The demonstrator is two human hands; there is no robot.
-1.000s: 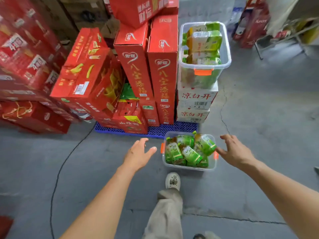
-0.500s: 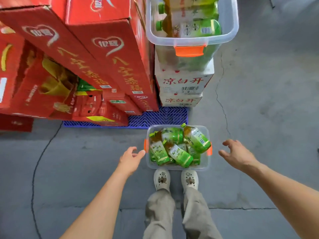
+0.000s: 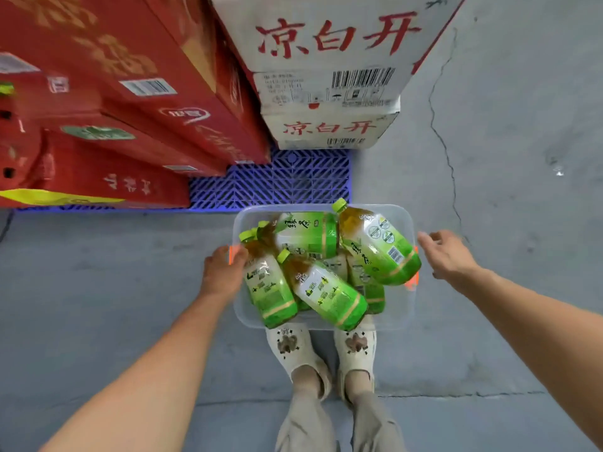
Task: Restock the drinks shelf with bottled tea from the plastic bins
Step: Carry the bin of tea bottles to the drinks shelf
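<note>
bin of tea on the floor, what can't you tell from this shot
- Head view: the bin's bottle count; top tea bottles cover lower ones.
- Left hand: fingertips hidden at the orange handle, grip unclear.
- Red cartons: print motion-blurred.
- White cartons: cut by top edge.

Clear plastic bin (image 3: 326,322) with orange side latches sits on the floor, piled with green-labelled tea bottles (image 3: 329,293) lying tilted, amber tea inside, green caps mostly pointing away.
</note>
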